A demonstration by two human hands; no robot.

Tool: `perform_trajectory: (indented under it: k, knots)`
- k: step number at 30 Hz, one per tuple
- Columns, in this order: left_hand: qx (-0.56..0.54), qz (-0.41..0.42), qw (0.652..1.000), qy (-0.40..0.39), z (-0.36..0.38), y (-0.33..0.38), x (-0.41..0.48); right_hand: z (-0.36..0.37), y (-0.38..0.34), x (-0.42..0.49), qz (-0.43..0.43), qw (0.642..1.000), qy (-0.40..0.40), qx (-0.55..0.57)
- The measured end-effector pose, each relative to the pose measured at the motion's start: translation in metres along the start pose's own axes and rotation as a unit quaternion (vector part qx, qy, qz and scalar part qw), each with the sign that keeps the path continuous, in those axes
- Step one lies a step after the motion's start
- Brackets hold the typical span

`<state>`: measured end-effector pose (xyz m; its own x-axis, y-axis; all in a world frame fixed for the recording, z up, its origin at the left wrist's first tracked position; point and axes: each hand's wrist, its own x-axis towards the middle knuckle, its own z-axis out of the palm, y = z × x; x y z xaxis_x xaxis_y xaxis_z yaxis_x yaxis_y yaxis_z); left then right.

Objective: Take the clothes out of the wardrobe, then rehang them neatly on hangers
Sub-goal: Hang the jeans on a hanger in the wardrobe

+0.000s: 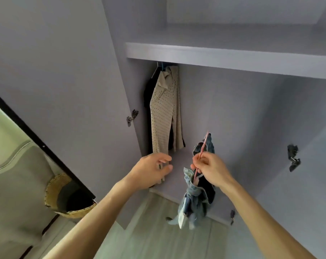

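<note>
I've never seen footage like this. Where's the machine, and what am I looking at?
No machine here: a person wears a camera on the head, so you look along their arms into an open wardrobe. The right hand grips a pink hanger carrying a crumpled denim garment. The left hand reaches to the hem of a beige dotted garment hanging under the shelf; whether it grips yet is unclear. A wicker basket stands lower left.

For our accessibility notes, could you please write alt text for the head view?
A person's right hand holds a pink hanger with a bunched denim garment before an open wardrobe. The left hand reaches the hem of a beige dotted garment hanging under the shelf.
</note>
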<state>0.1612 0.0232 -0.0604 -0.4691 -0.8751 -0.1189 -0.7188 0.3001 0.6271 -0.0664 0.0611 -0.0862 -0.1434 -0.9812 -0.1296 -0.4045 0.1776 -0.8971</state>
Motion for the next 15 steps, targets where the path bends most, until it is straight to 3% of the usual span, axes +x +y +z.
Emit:
perform_trajectory:
  k: [3,8,11,15]
  knots:
    - [0.054,0.059,0.996,0.043,-0.036,0.004,0.028,-0.010,-0.010,-0.009,-0.013,0.999,-0.033,-0.037]
    - [0.163,0.233,0.959,0.003,-0.046,0.042,0.069,-0.032,-0.024,-0.017,-0.039,0.988,-0.068,-0.135]
    - [0.218,0.316,0.923,-0.036,-0.028,0.065,0.084,-0.043,-0.030,-0.022,-0.048,0.986,-0.026,-0.158]
    - [0.115,0.349,0.927,-0.076,-0.001,0.074,0.098,-0.053,-0.030,-0.033,-0.030,0.988,0.059,-0.140]
